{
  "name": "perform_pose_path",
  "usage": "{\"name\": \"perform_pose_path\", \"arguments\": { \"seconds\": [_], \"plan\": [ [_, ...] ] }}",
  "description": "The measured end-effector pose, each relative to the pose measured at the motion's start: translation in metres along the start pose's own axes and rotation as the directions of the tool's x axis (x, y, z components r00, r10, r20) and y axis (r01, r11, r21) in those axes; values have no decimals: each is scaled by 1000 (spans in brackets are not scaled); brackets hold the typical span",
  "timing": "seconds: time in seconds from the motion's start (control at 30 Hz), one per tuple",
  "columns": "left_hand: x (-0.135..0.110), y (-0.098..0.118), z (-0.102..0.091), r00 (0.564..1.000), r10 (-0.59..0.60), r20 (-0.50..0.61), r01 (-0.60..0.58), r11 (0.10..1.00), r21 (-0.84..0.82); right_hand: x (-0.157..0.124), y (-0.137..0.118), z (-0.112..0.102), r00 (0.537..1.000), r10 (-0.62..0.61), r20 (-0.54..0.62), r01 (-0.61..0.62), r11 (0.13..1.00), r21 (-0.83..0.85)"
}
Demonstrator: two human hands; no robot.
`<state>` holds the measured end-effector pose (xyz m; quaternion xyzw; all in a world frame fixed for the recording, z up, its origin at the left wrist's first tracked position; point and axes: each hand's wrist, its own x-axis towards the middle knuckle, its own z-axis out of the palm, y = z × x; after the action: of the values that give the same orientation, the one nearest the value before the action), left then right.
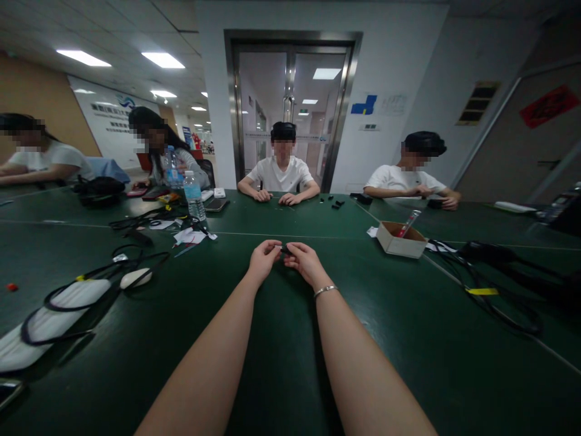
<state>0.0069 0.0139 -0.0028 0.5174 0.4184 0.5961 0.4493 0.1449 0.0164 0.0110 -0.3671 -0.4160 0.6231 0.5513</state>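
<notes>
Above the green table [290, 339], my two hands meet at the centre of the head view. A small black piece [285, 249] lies between their fingertips; its exact kind is too small to make out. My left hand [263, 261] is closed in a pinch at the left end of the piece, where a tiny pale spot shows. My right hand [306, 263], below a silver bracelet, pinches the piece from the right with its fingers curled. The fingers hide part of it.
A cardboard box [402, 243] holding a red-tipped clear tube stands to the right. Black cables [494, 309] lie beyond it. On the left are a white power strip [59, 315], a mouse [136, 278] and a water bottle [194, 197]. Several people sit around the table.
</notes>
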Motion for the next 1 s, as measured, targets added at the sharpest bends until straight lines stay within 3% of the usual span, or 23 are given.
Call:
{"name": "perform_pose_path", "arguments": {
  "seconds": [0.23,0.43,0.57,0.67,0.87,1.0],
  "plan": [
    [4,1,-9,1000,18,18,-19,995,102,-1,-1,-3,1000,10,30,-11,1000,26],
    [1,1,-9,999,6,37,-14,972,236,-2,-4,-3,1000,12,-20,-11,999,49],
    [-4,7,-6,994,109,-6,-84,798,597,-3,-6,-4,1000,26,-13,-25,998,56],
    [-6,11,-6,987,159,-2,-111,696,710,-3,-5,-4,1000,26,6,-27,998,51],
    [-7,15,-7,999,28,-47,12,729,684,-4,-5,-5,997,23,67,-25,999,22],
    [-8,18,-8,994,-19,-112,93,693,715,-5,-6,-5,994,32,105,-34,999,13]
  ]
}}
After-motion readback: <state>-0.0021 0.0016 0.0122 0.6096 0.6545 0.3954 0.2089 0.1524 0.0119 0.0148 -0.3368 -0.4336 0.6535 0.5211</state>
